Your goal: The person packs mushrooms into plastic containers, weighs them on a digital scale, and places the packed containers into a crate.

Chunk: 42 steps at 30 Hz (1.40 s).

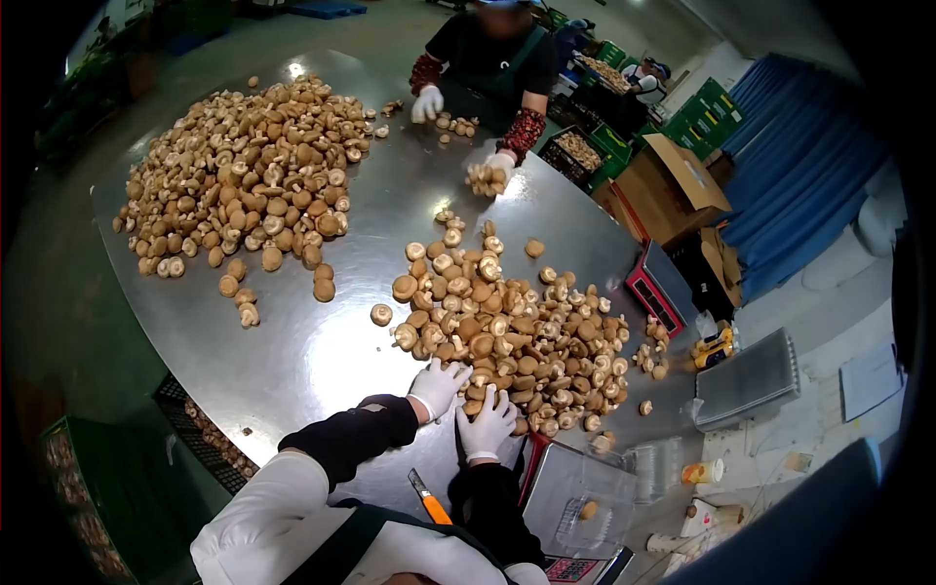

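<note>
- My left hand (439, 389) lies palm down at the near edge of the smaller heap (546, 356) of mushrooms, fingers spread and touching it.
- My right hand (487, 426) sits just beside it, also spread, thumb well away from the fingers. I see nothing clasped in either, but the undersides are hidden.
- The mushrooms I work at are in this heap, between my hands and the co-worker across the table (210, 317).
- Done, as far as I can judge: little on my side. Only 1 loose mushroom (588, 510) shows at the clear tray (570, 531) by the near scale (534, 458); I cannot tell whether it lies inside.
- Left: nearly everything. My heap is broad and loose, and the larger pile (244, 175) stands well apart at the far left.
- The co-worker's hand (502, 164) holds a cluster of mushrooms (487, 179), with a few more on the metal nearby.
- The stacked trays (749, 380) at the right look unused.
- The orange cutter (430, 499) lies near my right sleeve, in neither of my hands.
</note>
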Each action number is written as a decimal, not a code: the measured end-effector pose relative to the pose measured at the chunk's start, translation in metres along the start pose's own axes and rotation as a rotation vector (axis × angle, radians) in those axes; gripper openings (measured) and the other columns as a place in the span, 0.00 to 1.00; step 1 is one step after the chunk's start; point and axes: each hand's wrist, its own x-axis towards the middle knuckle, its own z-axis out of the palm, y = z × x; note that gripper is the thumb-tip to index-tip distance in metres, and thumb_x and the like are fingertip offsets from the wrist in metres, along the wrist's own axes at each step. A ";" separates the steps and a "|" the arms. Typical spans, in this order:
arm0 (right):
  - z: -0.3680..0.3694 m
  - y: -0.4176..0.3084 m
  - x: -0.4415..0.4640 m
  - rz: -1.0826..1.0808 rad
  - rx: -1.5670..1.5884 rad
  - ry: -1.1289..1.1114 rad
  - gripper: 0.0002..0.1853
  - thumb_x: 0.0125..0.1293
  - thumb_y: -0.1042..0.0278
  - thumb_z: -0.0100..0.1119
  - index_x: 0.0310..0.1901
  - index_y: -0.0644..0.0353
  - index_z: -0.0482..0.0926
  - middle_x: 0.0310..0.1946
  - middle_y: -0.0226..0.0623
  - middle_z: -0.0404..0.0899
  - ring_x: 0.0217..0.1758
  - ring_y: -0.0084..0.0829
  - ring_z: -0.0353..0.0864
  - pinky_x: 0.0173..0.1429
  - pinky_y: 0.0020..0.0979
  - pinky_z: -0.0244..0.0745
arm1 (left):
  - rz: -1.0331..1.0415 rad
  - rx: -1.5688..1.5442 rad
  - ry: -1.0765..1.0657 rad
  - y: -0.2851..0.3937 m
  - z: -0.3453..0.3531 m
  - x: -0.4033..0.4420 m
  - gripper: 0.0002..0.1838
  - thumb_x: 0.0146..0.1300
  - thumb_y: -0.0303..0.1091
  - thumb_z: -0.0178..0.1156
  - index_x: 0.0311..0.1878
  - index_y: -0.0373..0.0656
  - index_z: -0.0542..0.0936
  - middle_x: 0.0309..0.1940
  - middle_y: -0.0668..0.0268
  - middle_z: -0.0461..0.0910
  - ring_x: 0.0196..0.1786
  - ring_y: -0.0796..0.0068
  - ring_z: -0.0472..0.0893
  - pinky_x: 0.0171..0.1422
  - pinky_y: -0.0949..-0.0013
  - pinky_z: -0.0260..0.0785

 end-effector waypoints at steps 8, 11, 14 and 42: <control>-0.001 0.002 0.014 -0.044 0.011 0.057 0.34 0.44 0.46 0.67 0.55 0.47 0.72 0.60 0.47 0.59 0.58 0.53 0.59 0.57 0.49 0.61 | -0.026 -0.034 0.082 -0.001 0.006 0.003 0.21 0.53 0.38 0.60 0.52 0.56 0.75 0.44 0.67 0.72 0.46 0.57 0.71 0.35 0.64 0.75; -0.003 0.012 0.003 -0.137 0.089 0.102 0.31 0.42 0.48 0.68 0.51 0.46 0.75 0.51 0.44 0.66 0.52 0.50 0.63 0.55 0.45 0.64 | 0.002 -0.177 0.138 -0.011 -0.005 -0.014 0.19 0.53 0.39 0.60 0.51 0.56 0.76 0.46 0.67 0.74 0.47 0.59 0.72 0.41 0.64 0.74; -0.005 0.018 0.002 -0.040 0.236 0.133 0.30 0.43 0.50 0.66 0.51 0.46 0.74 0.49 0.42 0.67 0.52 0.50 0.63 0.56 0.43 0.63 | -0.076 -0.427 0.298 -0.015 -0.014 -0.034 0.19 0.53 0.38 0.60 0.51 0.54 0.77 0.48 0.66 0.76 0.47 0.61 0.73 0.49 0.65 0.71; -0.248 0.191 -0.152 0.562 2.210 0.261 0.30 0.62 0.35 0.43 0.51 0.55 0.69 0.47 0.43 0.73 0.46 0.42 0.74 0.47 0.46 0.73 | 0.074 -1.913 -0.483 0.249 -0.082 -0.042 0.22 0.67 0.42 0.51 0.60 0.40 0.68 0.48 0.65 0.75 0.49 0.77 0.74 0.53 0.76 0.68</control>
